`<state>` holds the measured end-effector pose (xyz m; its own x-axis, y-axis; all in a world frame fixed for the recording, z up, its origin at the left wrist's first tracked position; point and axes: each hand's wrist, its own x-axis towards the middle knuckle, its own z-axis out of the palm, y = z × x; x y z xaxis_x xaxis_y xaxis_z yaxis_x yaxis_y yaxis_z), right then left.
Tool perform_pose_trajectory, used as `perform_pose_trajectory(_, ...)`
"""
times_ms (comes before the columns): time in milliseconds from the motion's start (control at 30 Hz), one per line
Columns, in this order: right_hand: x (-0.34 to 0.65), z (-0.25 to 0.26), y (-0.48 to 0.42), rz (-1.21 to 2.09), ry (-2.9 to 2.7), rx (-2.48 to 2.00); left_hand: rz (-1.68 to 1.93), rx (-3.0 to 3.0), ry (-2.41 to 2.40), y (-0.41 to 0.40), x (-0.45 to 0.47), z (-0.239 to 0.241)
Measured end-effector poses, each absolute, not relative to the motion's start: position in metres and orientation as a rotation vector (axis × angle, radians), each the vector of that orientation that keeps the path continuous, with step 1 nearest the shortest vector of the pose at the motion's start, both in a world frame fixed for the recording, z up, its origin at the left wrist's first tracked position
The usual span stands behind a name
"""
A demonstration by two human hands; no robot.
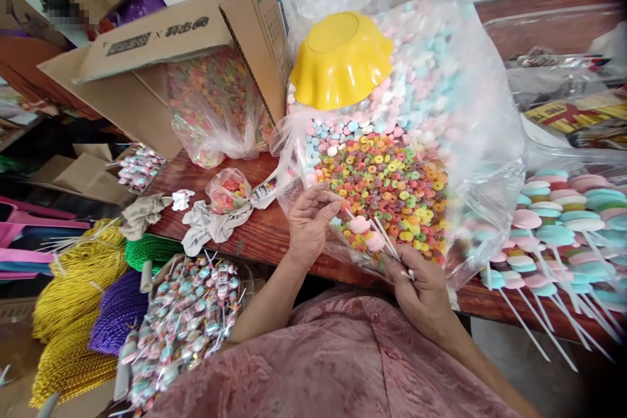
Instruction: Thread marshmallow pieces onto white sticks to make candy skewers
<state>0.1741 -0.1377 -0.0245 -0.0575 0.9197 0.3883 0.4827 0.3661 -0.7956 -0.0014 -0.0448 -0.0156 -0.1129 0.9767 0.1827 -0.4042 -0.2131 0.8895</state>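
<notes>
My right hand (pixel 420 284) is closed around several thin white sticks (pixel 386 238), which slant up to the left. Pink marshmallows (pixel 360 225) are threaded on at least one stick. At the upper tip of that stick, the fingers of my left hand (pixel 313 219) pinch a small reddish gummy ring (pixel 345 207). Both hands are over the near edge of a spread of colourful gummy rings (pixel 386 183) on clear plastic. Behind these rings lie pink, white and blue marshmallows (pixel 426 72), partly under plastic film. An upturned yellow bowl (pixel 343 59) rests on them.
A cardboard box (pixel 161 32) at left holds bagged gummy rings (pixel 215 98). Gloves (pixel 210 225) and a small bag of red candy (pixel 228 189) lie on the table. Finished candy sticks (pixel 558 228) are stacked at right. Below left stand wrapped candies (pixel 191 320) and yellow twist ties (pixel 78 313).
</notes>
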Motion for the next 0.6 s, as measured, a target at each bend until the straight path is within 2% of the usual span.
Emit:
perform_pose_trajectory(267,0.174,-0.032,-0.135,0.607,-1.822,-1.383,1.355,0.768,0.759,-0.044,-0.003,-0.006)
perform_pose_trajectory(600,0.17,-0.042,-0.138,0.633,-1.723,-1.419,1.309,0.586,0.731,-0.047,0.0,-0.017)
